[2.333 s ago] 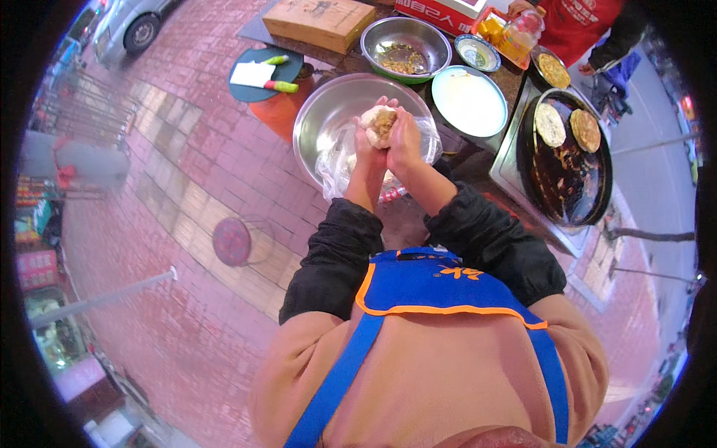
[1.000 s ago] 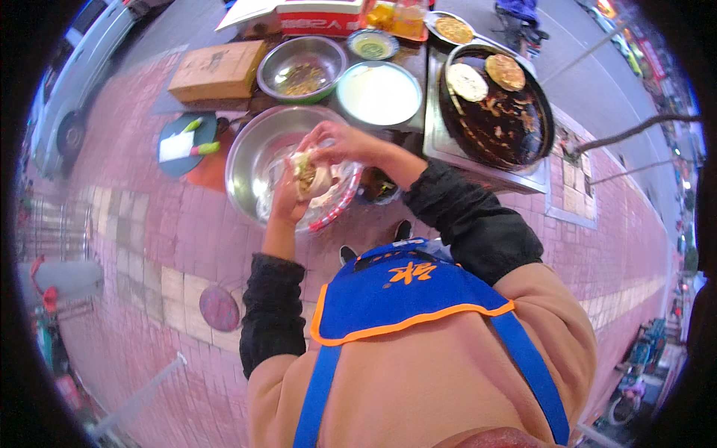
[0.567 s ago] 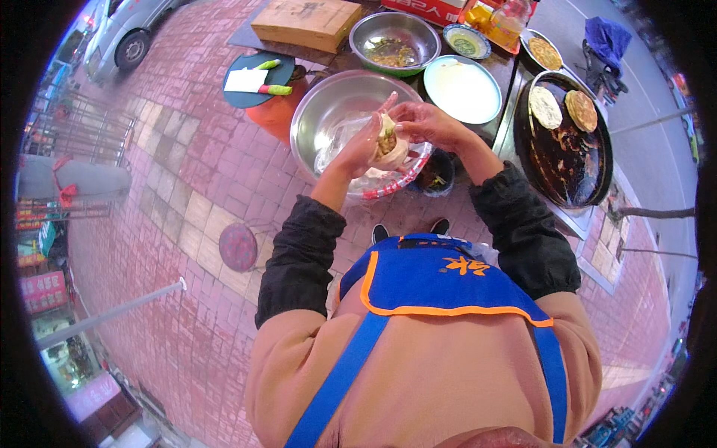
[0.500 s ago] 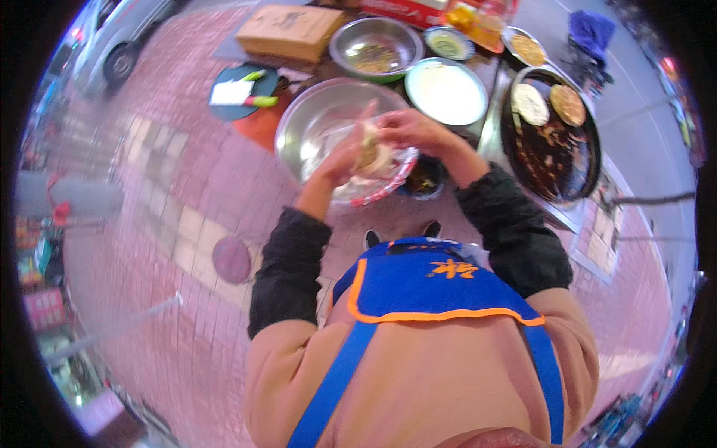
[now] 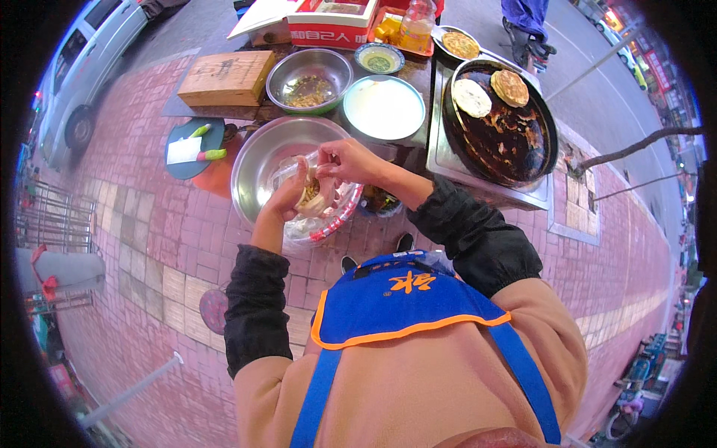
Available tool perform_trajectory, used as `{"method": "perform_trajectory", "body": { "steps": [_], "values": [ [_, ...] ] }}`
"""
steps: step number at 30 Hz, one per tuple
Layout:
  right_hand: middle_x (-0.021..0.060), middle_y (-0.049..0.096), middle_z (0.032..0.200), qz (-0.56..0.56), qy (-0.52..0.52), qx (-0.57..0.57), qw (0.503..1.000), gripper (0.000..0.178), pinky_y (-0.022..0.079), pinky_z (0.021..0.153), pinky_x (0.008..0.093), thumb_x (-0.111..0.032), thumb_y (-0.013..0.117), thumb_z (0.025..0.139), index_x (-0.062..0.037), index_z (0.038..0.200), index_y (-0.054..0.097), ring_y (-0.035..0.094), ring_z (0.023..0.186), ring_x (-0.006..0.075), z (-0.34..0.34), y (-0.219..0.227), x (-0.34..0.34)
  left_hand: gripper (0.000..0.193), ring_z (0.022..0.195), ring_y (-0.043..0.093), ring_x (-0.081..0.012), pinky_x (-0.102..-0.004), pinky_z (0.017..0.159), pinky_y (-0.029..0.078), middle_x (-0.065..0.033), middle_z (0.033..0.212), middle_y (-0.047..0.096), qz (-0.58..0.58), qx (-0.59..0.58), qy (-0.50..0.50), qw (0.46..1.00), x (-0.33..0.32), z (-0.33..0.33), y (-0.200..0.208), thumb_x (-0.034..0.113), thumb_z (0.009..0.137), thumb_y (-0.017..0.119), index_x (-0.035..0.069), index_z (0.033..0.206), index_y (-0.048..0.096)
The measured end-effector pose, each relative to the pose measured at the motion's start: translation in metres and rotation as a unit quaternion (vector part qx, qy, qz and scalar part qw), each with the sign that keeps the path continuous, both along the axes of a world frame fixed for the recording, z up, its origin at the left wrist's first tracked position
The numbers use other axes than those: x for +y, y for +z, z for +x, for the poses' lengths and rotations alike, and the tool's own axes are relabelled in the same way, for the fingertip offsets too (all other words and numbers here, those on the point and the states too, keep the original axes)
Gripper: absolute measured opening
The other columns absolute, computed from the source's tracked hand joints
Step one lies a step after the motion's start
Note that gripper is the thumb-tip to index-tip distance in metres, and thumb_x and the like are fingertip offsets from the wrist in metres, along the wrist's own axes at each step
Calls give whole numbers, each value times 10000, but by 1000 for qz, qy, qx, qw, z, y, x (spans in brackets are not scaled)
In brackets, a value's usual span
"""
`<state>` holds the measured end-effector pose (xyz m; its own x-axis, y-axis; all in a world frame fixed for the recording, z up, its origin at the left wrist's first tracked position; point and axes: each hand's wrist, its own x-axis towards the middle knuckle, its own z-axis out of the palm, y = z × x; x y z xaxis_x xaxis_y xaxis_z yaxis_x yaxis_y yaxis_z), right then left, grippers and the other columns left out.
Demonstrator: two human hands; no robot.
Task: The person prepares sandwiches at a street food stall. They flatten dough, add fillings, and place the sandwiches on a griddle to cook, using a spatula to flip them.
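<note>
We cradle the filled dough (image 5: 311, 196) in our left hand (image 5: 286, 197), right hand (image 5: 345, 160) pinching its edge; black pan (image 5: 526, 159) at two o'clock.

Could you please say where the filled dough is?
In the head view, the filled dough sits in the left hand, left of centre, over the large steel bowl.

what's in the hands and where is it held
A round, pale dough piece with brownish-green filling: the left grip cups its left side; the right grip pinches its upper edge.
</note>
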<state>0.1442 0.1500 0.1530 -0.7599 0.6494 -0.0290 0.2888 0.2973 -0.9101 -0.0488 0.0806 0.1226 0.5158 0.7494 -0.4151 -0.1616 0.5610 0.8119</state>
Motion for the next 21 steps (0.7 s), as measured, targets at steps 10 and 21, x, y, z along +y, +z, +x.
{"method": "perform_trajectory", "body": {
  "steps": [10,21],
  "values": [
    [109,657,713,28,-78,-20,996,125,516,519,306,-97,692,852,5,873,625,626,573,153,-1,-1,-6,1056,846,678,-204,-349,729,561,-100,983,673,-140,27,21,989,36,-2,-18,901,759,178,13,1117,625],
    [79,623,958,-16,-29,-54,998,215,527,513,307,-89,683,860,-33,1044,585,640,611,156,11,21,-2,972,719,678,-248,-450,609,573,-108,925,671,-158,106,4,982,62,9,-10,884,781,158,81,1120,589]
  ]
}}
